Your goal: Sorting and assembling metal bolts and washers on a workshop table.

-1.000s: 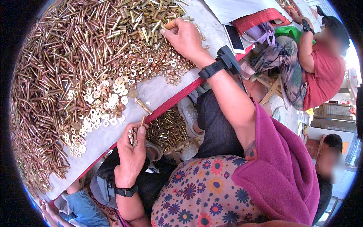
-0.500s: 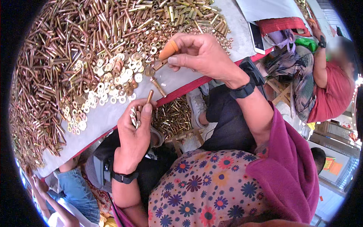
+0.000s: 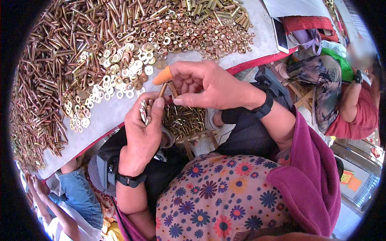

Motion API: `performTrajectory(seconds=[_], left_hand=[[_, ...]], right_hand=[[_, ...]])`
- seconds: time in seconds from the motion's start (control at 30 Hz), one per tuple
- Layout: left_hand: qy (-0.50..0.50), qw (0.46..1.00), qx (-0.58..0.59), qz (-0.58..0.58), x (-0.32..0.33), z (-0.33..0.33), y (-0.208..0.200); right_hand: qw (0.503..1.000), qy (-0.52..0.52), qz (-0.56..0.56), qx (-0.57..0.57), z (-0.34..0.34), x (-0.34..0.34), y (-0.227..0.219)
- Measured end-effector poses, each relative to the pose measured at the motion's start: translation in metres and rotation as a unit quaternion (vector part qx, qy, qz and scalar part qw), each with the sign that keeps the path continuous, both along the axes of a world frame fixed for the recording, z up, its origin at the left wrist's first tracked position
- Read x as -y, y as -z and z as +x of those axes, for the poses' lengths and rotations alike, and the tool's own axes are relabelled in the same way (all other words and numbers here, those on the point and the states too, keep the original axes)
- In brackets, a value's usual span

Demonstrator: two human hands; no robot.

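My left hand [image 3: 141, 127] is closed round several brass-coloured bolts, just off the table's near edge. One bolt [image 3: 163, 90] sticks up between its thumb and forefinger. Close against that bolt is my right hand [image 3: 213, 85], which wears an orange finger cover [image 3: 162, 76] on the forefinger. Its fingers curl round a slim brass-coloured metal piece [image 3: 173, 89]; part of it is hidden, so its exact kind is unclear. Flat washers [image 3: 126, 66] lie in a heap beyond my hands, with small nuts [image 3: 205, 36] to the right of them.
A large pile of bolts [image 3: 44, 80] covers the table's left side. Metal sleeves [image 3: 201, 10] lie at the far side. More bolts [image 3: 185, 122] are heaped below the table edge. A phone [image 3: 280, 35] rests at the right, and other people sit at both ends.
My right hand has come down and toward me from the washers and nuts to the bolt in my left hand. The bolt lying across the table edge no longer shows there.
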State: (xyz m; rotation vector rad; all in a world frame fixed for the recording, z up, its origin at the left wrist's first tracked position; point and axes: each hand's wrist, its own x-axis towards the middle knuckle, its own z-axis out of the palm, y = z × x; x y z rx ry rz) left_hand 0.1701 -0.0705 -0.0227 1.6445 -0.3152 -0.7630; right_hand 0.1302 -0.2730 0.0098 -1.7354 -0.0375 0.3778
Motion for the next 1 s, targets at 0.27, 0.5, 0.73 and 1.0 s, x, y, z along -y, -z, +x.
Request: performTrajectory(seconds=[0.27, 0.5, 0.73, 1.0], left_hand=[[0.031, 0.997, 0.074, -0.02, 0.001, -0.003, 0.007], [0.034, 0.999, 0.013, 0.006, 0.001, -0.004, 0.006], [-0.005, 1.0, -0.021, -0.011, 0.001, -0.007, 0.003], [0.025, 0.999, 0.041, 0.002, 0.001, -0.004, 0.01]], right_hand=[[0.969, 0.207, 0.133, 0.035, 0.001, -0.003, 0.012], [0.973, 0.194, 0.128, -0.02, -0.004, -0.006, 0.013], [0.982, 0.109, 0.096, -0.119, -0.002, -0.006, 0.019], [0.992, 0.101, 0.058, -0.044, -0.001, -0.014, 0.032]])
